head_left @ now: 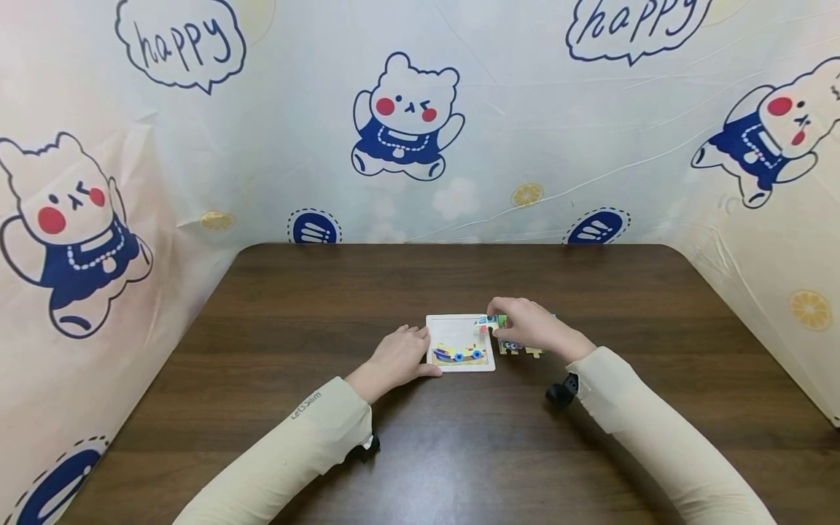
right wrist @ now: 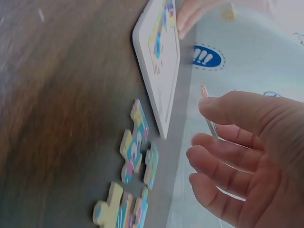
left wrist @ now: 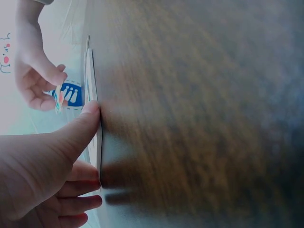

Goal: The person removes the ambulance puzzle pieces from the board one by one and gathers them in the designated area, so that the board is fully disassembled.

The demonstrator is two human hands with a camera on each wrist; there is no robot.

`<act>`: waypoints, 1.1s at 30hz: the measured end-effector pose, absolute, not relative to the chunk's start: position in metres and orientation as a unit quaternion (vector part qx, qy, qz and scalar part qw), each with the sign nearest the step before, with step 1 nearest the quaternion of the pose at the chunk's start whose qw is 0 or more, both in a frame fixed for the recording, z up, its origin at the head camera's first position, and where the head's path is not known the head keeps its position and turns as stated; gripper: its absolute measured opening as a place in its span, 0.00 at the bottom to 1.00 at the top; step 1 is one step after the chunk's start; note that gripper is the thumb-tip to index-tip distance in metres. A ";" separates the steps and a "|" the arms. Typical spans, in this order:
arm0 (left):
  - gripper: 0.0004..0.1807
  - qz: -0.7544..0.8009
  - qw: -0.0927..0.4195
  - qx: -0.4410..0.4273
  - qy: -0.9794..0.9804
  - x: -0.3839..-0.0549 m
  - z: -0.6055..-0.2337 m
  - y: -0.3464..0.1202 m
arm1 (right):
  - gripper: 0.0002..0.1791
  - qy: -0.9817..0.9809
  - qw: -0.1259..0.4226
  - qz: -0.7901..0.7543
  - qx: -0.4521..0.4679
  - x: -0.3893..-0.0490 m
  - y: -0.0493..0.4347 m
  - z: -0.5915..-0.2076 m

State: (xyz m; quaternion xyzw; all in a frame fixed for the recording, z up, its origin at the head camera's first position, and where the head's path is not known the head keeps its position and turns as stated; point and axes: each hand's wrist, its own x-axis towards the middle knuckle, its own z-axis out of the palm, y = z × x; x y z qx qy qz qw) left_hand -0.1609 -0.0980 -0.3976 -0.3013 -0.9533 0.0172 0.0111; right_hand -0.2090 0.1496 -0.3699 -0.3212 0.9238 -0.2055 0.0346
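A white square puzzle tray (head_left: pixel 453 330) lies on the table, with joined pieces (head_left: pixel 459 356) showing blue wheels along its near side. My left hand (head_left: pixel 397 357) holds the tray's near left corner, thumb at the front edge and fingers along the left edge. Above the tray's right side, my right hand (head_left: pixel 534 324) pinches a thin colourful jigsaw piece (right wrist: pixel 212 128) between thumb and fingertips. In the right wrist view the piece is edge-on and raised off the table, so its picture is mostly hidden. The other right fingers curl loosely below it.
Several loose jigsaw pieces (right wrist: pixel 137 142) lie right of the tray, partly beneath my right hand in the head view. The brown wooden table (head_left: pixel 328 292) meets a printed cloth backdrop (head_left: pixel 499 131) behind and at both sides.
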 end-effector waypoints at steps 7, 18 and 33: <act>0.33 0.014 0.014 -0.303 -0.953 -0.161 -0.398 -0.098 | 0.12 0.926 0.020 -0.215 -0.310 -0.208 0.165 -0.364; 0.32 0.010 0.020 -0.308 -0.951 -0.161 -0.398 -0.098 | 0.14 0.928 0.012 -0.228 -0.293 -0.209 0.189 -0.365; 0.33 0.017 0.024 -0.307 -0.951 -0.160 -0.398 -0.098 | 0.12 0.938 0.020 -0.209 -0.276 -0.209 0.225 -0.373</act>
